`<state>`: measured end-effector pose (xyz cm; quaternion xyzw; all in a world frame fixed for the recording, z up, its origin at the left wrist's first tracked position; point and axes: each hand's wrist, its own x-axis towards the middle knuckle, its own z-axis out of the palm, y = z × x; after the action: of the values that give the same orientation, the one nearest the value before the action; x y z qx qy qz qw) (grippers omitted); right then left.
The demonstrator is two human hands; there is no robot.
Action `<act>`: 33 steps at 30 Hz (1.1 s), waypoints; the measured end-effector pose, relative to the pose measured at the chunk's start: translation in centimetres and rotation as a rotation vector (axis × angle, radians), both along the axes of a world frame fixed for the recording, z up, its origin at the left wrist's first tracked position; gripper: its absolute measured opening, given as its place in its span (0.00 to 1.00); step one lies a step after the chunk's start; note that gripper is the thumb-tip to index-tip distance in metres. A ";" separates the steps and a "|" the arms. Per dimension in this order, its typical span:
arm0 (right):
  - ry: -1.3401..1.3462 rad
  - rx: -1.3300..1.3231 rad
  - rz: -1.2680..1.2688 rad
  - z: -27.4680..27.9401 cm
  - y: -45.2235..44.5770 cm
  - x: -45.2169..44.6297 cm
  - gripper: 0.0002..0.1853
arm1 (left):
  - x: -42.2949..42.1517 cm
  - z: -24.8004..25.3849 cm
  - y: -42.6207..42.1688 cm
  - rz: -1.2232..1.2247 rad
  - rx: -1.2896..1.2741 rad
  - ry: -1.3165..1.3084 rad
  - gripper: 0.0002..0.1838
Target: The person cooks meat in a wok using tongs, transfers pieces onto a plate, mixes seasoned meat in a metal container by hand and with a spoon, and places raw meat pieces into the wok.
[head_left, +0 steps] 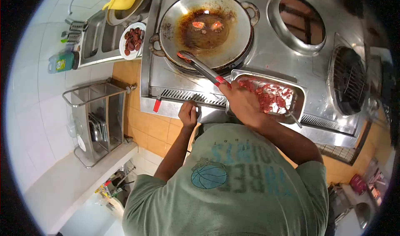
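Observation:
My right hand [243,102] grips a pair of metal tongs [205,71] with red parts, above the near left side of a metal tray [298,92]. Raw red meat pieces [266,92] lie in that tray. The red tips of the tongs reach over the near inner side of a large wok [171,32]. Two pieces of meat [198,25] sit in brown oil at the wok's middle. At the stove's front edge, my left hand [188,114] is closed; whatever its fingers hold, if anything, is hidden.
A white plate [122,48] of browned meat stands left of the wok, beside the sink [93,32]. A red-handled item [157,104] is at the stove's front. Burner rings [273,23] lie right. A utensil handle [294,117] leans out of the tray.

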<state>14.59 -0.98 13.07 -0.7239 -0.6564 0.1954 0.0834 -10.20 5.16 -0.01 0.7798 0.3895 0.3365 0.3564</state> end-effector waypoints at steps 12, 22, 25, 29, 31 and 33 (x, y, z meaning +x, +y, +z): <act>0.015 0.077 0.070 0.6 -0.2 1.4 0.13 | 0.4 -0.2 -0.8 0.214 0.090 0.049 0.10; 0.002 0.168 0.108 0.2 -0.5 2.4 0.17 | -0.1 -0.7 -3.8 0.371 -0.238 -0.408 0.15; -0.032 0.251 0.082 0.7 -0.2 1.7 0.18 | -1.2 -0.3 -3.5 0.313 -0.259 -0.434 0.17; -0.101 0.480 0.108 3.5 3.5 -2.0 0.16 | -3.3 -0.3 -1.4 0.128 -0.256 -0.482 0.14; -0.113 0.466 0.090 4.7 7.8 -6.0 0.17 | -4.7 0.3 0.3 0.047 -0.311 -0.519 0.14; -0.116 0.349 0.103 5.5 12.8 -10.8 0.15 | -6.7 1.3 2.2 0.003 -0.299 -0.553 0.15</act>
<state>3.81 11.84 18.53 -0.6741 -0.7201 0.0404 0.1594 -16.85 7.37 1.30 0.5971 0.3240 0.4754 0.5590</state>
